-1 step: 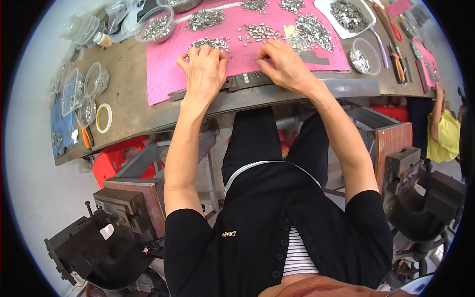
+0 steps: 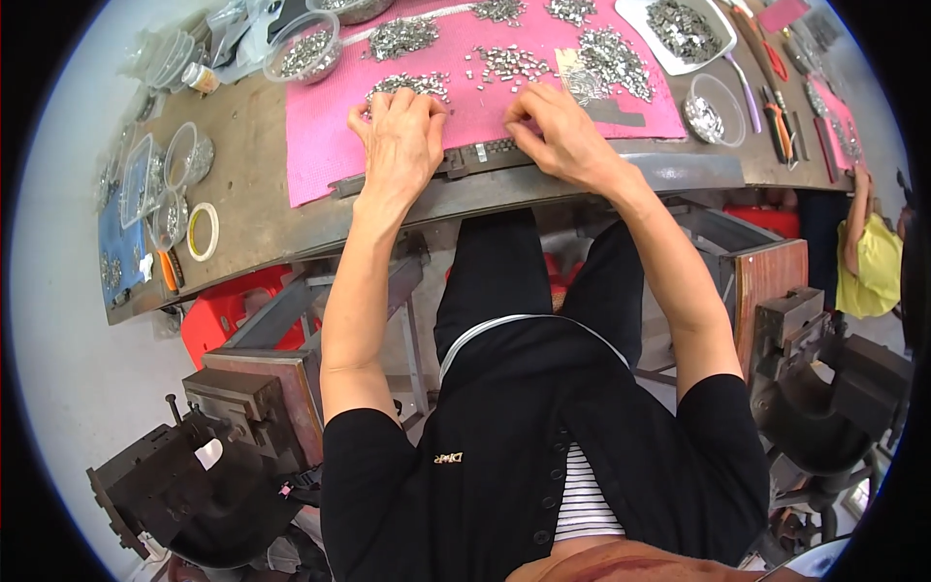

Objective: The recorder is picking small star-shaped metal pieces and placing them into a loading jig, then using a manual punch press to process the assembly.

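My left hand (image 2: 401,136) is over the near edge of a pink mat (image 2: 320,136), its fingers bent downward beside a pile of small silver metal pieces (image 2: 432,81). Its fingertips are turned away, so anything in them is hidden. Just right of it, my right hand (image 2: 564,136) is closed in a pinch of thumb and forefinger; what it holds, if anything, is too small to make out. Between the hands, along the bench edge, lies a dark slotted metal bar (image 2: 499,149) with a bright silver piece (image 2: 480,152) in it. Both hands partly cover this bar.
More metal-piece piles (image 2: 614,63) lie on the mat. Around it stand a round plastic tub (image 2: 335,60), a white tray (image 2: 669,64) and a clear cup (image 2: 734,112). Pliers (image 2: 776,126) lie right, a tape roll (image 2: 212,233) left. A person in yellow (image 2: 871,267) sits far right.
My right hand has shifted very slightly to the right, still pinched. My left hand stays in the same place.
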`<state>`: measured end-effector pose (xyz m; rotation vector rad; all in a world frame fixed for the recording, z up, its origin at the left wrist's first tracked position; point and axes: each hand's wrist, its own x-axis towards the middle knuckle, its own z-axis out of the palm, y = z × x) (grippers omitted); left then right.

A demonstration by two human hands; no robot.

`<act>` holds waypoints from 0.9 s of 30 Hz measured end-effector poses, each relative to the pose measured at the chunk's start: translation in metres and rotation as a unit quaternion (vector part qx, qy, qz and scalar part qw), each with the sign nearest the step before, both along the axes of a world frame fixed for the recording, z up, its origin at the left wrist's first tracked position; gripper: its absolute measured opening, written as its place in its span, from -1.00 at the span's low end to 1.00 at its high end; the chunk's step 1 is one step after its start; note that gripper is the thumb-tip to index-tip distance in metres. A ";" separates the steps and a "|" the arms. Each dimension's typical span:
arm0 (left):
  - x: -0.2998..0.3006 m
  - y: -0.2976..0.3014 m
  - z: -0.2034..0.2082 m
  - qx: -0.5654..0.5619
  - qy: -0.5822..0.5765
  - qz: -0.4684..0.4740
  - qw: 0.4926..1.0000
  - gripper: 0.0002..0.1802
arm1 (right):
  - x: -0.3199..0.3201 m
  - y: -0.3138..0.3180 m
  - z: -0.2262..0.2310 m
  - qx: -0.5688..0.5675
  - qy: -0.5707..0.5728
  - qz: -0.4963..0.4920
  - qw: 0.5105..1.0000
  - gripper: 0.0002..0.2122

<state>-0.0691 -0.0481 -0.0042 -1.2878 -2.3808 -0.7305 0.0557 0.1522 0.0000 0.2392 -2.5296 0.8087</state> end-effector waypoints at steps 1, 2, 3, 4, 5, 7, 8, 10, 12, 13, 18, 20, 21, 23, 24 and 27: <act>0.003 0.002 0.001 0.000 -0.001 -0.002 1.000 -0.94 | 0.007 -0.002 -0.001 0.000 -0.001 -0.002 1.000 -0.90; 0.009 0.003 0.003 0.022 -0.004 -0.032 0.999 -0.93 | 0.013 -0.003 -0.001 0.004 -0.002 -0.001 1.000 -0.90; 0.016 0.004 0.005 0.043 -0.007 -0.062 0.997 -0.92 | 0.018 -0.005 -0.002 0.007 -0.003 0.000 1.000 -0.89; 0.024 0.005 0.006 0.038 -0.010 -0.072 0.997 -0.90 | 0.020 -0.006 -0.004 0.016 0.001 0.000 1.000 -0.89; 0.032 0.007 0.005 0.041 -0.033 -0.089 0.995 -0.90 | 0.022 -0.006 -0.004 0.016 0.000 -0.001 1.000 -0.89; 0.040 0.009 0.000 0.058 -0.051 -0.120 0.990 -0.89 | 0.023 -0.008 -0.004 0.050 0.015 -0.009 0.999 -0.85; 0.042 0.010 -0.003 0.058 -0.050 -0.121 0.990 -0.89 | 0.023 -0.008 -0.005 0.050 0.016 -0.009 0.999 -0.85; 0.045 0.011 -0.007 0.065 -0.052 -0.118 0.990 -0.87 | 0.023 -0.009 -0.006 0.052 0.025 -0.011 0.998 -0.85; 0.047 0.013 -0.010 0.086 -0.041 -0.123 0.988 -0.86 | 0.025 -0.009 -0.005 0.043 0.018 -0.009 0.999 -0.86; 0.048 0.014 -0.011 0.093 -0.039 -0.122 0.987 -0.87 | 0.025 -0.008 -0.004 0.033 0.011 -0.006 0.999 -0.87; 0.049 0.015 -0.013 0.100 -0.029 -0.119 0.987 -0.85 | 0.008 -0.004 -0.005 0.008 0.023 -0.016 1.000 -0.90; 0.049 0.014 -0.012 0.098 -0.020 -0.118 0.988 -0.85 | -0.008 -0.005 -0.007 0.004 0.039 -0.016 0.999 -0.90; 0.051 0.014 -0.011 0.098 -0.019 -0.117 0.988 -0.85 | -0.017 -0.005 -0.008 -0.003 0.046 -0.007 0.999 -0.91; 0.054 0.013 -0.010 0.127 -0.037 -0.095 0.987 -0.87 | -0.033 -0.006 -0.009 0.001 0.058 0.006 0.998 -0.93; 0.050 0.008 -0.011 0.134 -0.039 -0.077 0.987 -0.89 | -0.041 -0.009 -0.011 0.010 0.063 0.005 0.998 -0.92; 0.029 -0.009 -0.006 0.120 -0.039 0.020 0.992 -0.89 | -0.053 -0.018 -0.015 0.031 0.059 -0.012 0.998 -0.92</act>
